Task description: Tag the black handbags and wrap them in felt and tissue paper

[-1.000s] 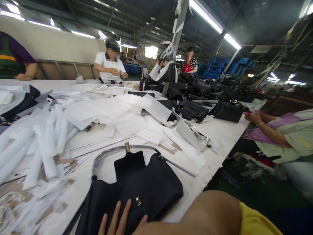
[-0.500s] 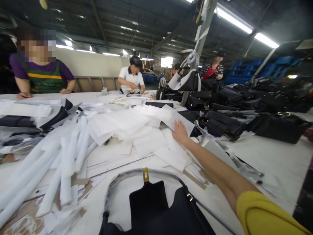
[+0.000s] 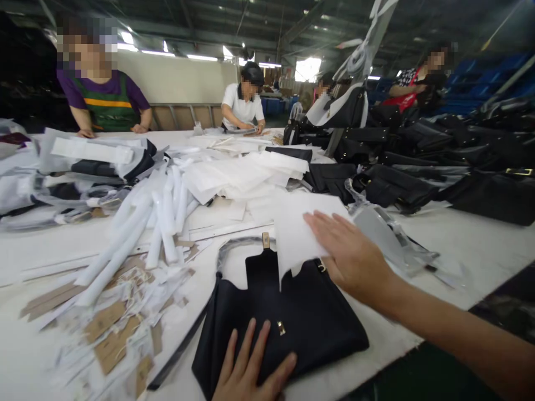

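White sheet [image 3: 298,225] held over a black handbag [image 3: 317,312]

The black handbag lay on the pale surface [image 3: 480,245] near its close edge, its flap [image 3: 259,272] laid open toward the far side. The left hand [image 3: 246,384] rested on the front panel, fingers open and spread, just beside the gold-coloured clasp [image 3: 281,328]. The right hand [image 3: 355,259] gripped the white sheet near its right edge, fingers together and closed on it. The sheet hung over the bag's upper edge, hiding part of the flap and of the plastic-wrapped handle [image 3: 225,253]. A dark strap [image 3: 179,345] trailed from the bag's left side.

To the left lay white tubes [image 3: 165,214], with brown tags [image 3: 106,323] and strings nearer the close edge. Beyond the bag spread a loose pile of white paper [image 3: 238,175]; farther right, black bags [image 3: 397,186] were heaped together. Across the surface stood a person in a green apron [image 3: 111,108], hands touching it, and another in a white shirt [image 3: 240,106], head bowed.
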`<state>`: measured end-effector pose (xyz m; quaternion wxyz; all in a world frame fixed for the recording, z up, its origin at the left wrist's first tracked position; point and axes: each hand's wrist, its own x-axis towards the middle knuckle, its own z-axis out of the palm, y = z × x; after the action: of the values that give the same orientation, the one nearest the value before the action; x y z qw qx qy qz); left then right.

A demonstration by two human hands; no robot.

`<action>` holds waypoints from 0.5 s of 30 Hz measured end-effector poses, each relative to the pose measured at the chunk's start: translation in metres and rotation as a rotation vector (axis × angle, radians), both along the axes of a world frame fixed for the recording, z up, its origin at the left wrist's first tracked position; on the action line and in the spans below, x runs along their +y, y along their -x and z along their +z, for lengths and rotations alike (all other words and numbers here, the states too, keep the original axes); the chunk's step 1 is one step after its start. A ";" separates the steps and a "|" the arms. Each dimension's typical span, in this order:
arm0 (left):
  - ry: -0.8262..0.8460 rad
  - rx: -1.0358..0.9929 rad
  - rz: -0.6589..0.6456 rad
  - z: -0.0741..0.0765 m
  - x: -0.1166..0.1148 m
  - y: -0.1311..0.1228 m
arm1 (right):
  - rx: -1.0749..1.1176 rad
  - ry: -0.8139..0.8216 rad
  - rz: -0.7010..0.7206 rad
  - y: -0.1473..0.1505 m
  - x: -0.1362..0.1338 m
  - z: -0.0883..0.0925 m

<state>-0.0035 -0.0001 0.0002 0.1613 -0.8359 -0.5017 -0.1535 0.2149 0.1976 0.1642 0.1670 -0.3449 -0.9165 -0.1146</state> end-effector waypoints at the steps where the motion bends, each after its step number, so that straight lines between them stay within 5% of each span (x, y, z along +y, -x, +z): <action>1: 0.017 -0.011 -0.012 0.002 -0.001 0.001 | -0.019 0.033 0.062 0.004 -0.030 -0.001; 5: 0.069 -0.097 -0.025 0.017 -0.005 0.001 | 0.037 0.075 0.181 0.013 -0.096 0.003; 11: 0.082 -0.119 -0.032 0.026 -0.008 -0.002 | 0.342 -0.059 -0.002 0.014 -0.104 0.054; 15: 0.085 -0.129 -0.002 0.021 -0.012 -0.003 | 0.228 -0.054 0.113 0.024 -0.111 0.036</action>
<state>-0.0006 -0.0120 0.0211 0.0927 -0.8308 -0.5164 -0.1858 0.1907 0.0865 0.2002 0.2857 -0.2988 -0.9061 -0.0897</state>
